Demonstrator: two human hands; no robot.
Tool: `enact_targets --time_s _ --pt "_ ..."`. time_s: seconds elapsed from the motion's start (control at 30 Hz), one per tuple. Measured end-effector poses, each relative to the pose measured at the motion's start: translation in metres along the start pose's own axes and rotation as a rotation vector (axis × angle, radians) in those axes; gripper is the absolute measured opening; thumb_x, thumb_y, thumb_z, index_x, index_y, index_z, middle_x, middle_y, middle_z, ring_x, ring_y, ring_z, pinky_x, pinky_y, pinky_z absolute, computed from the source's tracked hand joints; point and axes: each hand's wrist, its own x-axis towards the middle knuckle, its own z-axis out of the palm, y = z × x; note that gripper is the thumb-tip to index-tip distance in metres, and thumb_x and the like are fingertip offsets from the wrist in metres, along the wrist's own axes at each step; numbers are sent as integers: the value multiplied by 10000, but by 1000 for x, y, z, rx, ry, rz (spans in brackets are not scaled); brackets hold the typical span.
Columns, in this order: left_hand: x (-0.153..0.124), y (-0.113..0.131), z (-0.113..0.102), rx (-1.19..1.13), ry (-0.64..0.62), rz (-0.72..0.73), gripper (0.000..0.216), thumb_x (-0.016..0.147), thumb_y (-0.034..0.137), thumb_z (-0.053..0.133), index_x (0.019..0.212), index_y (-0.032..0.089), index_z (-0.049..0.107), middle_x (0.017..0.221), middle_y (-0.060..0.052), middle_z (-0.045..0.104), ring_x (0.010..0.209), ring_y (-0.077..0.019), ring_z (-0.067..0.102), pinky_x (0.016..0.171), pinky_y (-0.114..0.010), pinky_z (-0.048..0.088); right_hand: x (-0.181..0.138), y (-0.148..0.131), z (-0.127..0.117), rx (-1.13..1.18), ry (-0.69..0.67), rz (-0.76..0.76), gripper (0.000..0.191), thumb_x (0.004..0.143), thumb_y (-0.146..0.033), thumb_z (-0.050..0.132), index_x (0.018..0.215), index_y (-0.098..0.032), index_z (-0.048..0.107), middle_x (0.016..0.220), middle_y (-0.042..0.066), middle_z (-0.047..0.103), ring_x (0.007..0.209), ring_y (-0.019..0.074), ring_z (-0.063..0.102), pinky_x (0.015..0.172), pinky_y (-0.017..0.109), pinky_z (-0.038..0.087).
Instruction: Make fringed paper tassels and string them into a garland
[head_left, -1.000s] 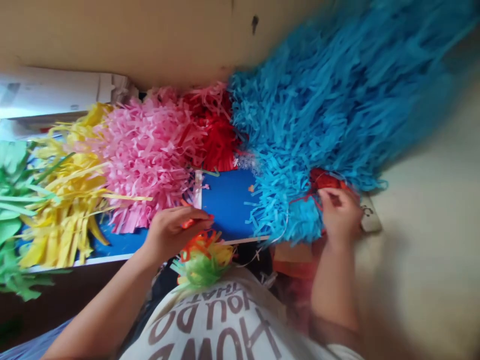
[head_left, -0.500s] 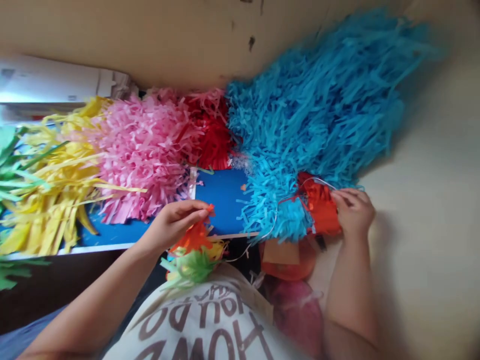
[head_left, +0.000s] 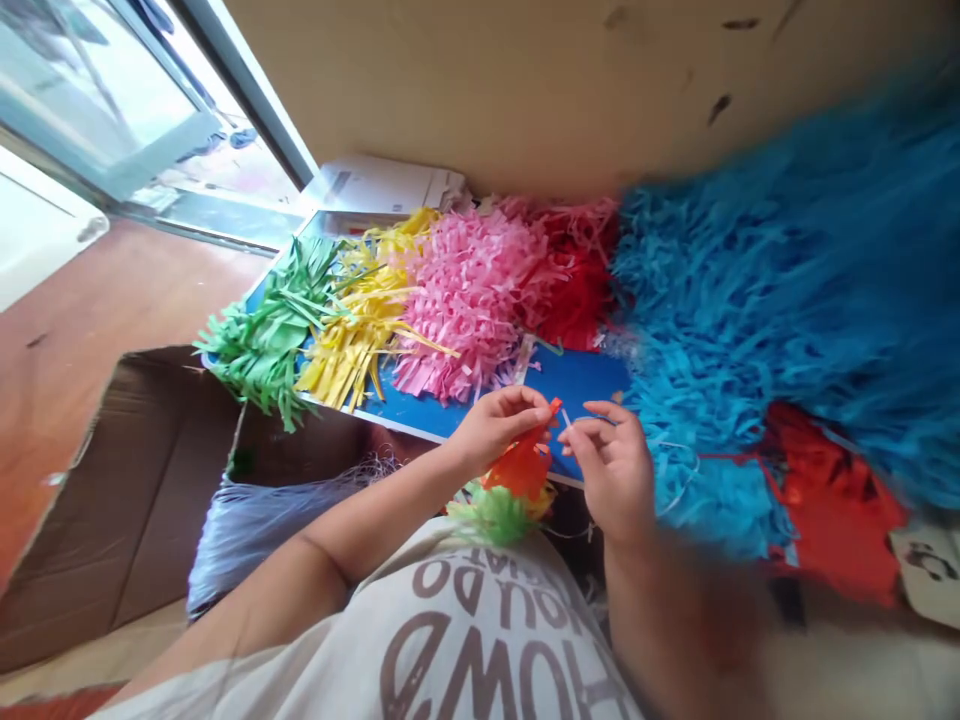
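Above blue board [head_left: 592, 378], left hand [head_left: 495, 432] pinches fringed orange paper strip [head_left: 523, 468]

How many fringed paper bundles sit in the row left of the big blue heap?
4: green bundle at the left end, then yellow bundle, pink bundle, and red bundle against the big blue heap. Others may hide under it.
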Motion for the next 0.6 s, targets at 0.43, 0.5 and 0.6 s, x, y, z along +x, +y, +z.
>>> enact_targets --time_s 0.43,0.5,0.6 --pt "-8 11 -11 513 -48 297 262 736 376 793 798 130 725 749 -45 684 716 -121 614 704 -242 476 1 -5 1 0 -79 162 303 846 -402 687 1067 -218 590 864 27 703 660 143 669 610 278 567" --pt "-7 8 -10 335 -25 131 319 713 405 808 814 125 694 676 -11 649 621 -98 591 636 -227 467 0 -6 -1 10 -46 162 290 835 -395 699 1030 -213 586 819 16 696 639 142 667 595 274 560" --pt "-5 3 -8 112 -19 -56 387 647 403 858 820 118 661 653 10 639 579 -85 594 619 -219 471 -2 -7 -2 8 -1 143 291 822 -370 714 1021 -213 571 780 -1 681 629 140 665 606 275 560"
